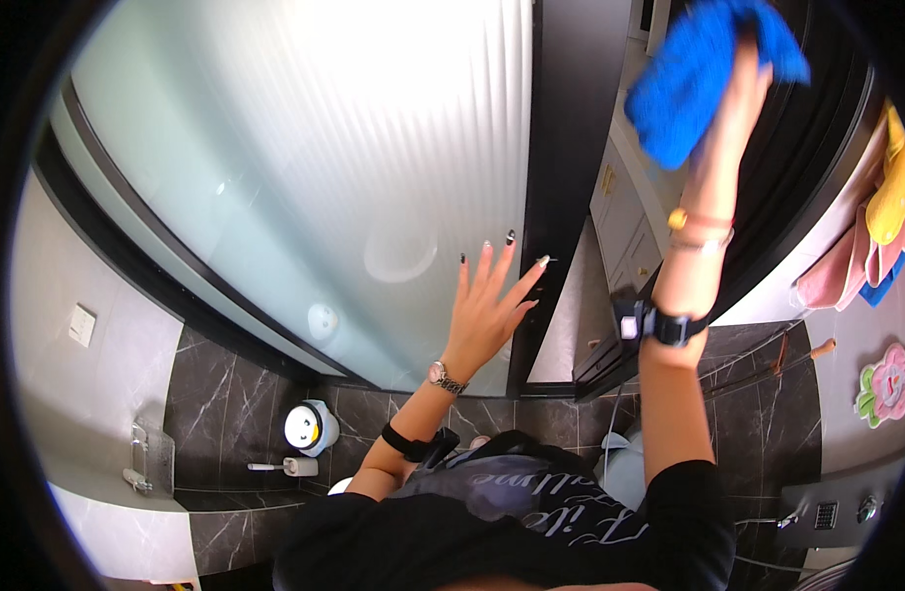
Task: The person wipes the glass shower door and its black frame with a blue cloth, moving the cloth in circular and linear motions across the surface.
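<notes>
A blue cloth (674, 96) is bunched in my right hand (748, 81), raised at the upper right beside the dark door frame (781, 170). The cloth hides most of those fingers and looks slightly blurred. Whether it touches the frame I cannot tell. My left hand (486, 306), with its fingers spread, is at the fluted, frosted glass door panel (312, 148). Its index fingertip and thumb reach over the panel's black edge stile (567, 148). Nothing is held in that hand.
Grey drawer cabinets (630, 214) show through the gap in the doorway. Towels (836, 273) and a flower-shaped mat (888, 385) hang at right. On the dark marbled tile floor (216, 384) at left stand a penguin-faced bin (305, 427) and a toilet brush (294, 467).
</notes>
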The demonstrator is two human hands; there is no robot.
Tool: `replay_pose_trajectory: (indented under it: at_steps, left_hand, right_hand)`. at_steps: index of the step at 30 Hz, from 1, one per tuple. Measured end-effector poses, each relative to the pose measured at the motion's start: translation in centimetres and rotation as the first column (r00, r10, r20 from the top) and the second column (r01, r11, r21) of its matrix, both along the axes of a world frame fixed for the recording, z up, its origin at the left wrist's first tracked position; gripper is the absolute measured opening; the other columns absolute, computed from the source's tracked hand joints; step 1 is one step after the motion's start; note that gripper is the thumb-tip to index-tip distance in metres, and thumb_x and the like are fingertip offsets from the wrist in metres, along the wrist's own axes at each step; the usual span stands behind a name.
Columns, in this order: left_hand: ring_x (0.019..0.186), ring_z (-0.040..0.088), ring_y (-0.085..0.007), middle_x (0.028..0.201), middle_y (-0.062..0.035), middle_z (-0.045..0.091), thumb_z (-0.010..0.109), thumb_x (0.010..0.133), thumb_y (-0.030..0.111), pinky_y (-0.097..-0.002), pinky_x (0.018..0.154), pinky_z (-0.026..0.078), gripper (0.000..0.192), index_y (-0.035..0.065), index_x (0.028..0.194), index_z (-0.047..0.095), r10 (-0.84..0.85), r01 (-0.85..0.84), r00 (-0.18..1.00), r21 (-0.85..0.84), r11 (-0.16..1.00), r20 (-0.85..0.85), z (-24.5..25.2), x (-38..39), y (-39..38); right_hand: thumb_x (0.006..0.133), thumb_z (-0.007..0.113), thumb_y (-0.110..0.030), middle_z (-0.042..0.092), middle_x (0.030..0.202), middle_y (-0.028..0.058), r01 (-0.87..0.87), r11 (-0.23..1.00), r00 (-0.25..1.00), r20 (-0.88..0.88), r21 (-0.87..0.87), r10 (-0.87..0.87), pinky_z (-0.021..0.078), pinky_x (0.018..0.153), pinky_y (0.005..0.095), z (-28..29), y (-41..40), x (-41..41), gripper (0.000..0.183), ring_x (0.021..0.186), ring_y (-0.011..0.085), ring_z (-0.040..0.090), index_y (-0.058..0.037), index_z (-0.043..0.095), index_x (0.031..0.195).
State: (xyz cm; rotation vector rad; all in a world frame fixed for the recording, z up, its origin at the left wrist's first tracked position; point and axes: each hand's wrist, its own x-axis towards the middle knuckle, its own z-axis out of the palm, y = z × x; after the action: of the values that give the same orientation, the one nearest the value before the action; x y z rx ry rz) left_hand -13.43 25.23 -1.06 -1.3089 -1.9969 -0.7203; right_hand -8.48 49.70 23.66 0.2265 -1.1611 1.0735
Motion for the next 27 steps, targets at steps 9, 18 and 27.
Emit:
replay_pose_trajectory:
  at_steps: [9, 18, 27]
  left_hand:
    - [0.142, 0.024, -0.0517, 0.157, -0.0174, 0.029, 0.079, 0.072, 0.033, -0.0711, 0.110, 0.018, 0.070, 0.0415, 0.137, 0.056, 0.175, -0.174, 0.984, 0.032, 0.984, -0.023, 1.8, -2.2, 2.2]
    - [0.145, 0.017, -0.0485, 0.156, -0.0113, 0.033, 0.079, 0.070, 0.036, -0.0730, 0.108, 0.016, 0.070, 0.0474, 0.135, 0.055, 0.195, -0.190, 0.980, 0.098, 0.977, -0.042, 1.0, -2.8, 2.4]
    - [0.144, 0.013, -0.0551, 0.158, -0.0197, 0.026, 0.082, 0.068, 0.036, -0.0720, 0.110, 0.012, 0.072, 0.0389, 0.135, 0.058, 0.191, -0.189, 0.979, 0.037, 0.981, -0.069, 1.2, -2.8, 2.1]
  right_hand:
    - [0.093, 0.062, -0.039, 0.062, 0.116, 0.0065, 0.002, 0.996, 0.896, 0.442, 0.087, -0.041, 0.0508, 0.089, 0.0329, -0.8, -1.2, -4.8, 0.050, 0.102, 0.0184, 0.061, -0.0067, 0.054, 0.130]
    - [0.092, 0.064, -0.026, 0.059, 0.121, 0.0055, -0.333, 0.850, 0.696, 0.502, -0.408, 0.514, 0.0481, 0.094, 0.0331, -22.0, -2.4, -2.8, 0.048, 0.109, 0.0176, 0.058, -0.0056, 0.052, 0.133]
    - [0.093, 0.058, -0.015, 0.059, 0.122, 0.0057, -0.220, 0.841, 0.537, 0.658, -0.494, 0.527, 0.0464, 0.096, 0.0319, -40.3, -1.1, -2.4, 0.043, 0.110, 0.0174, 0.056, -0.0040, 0.051, 0.134]
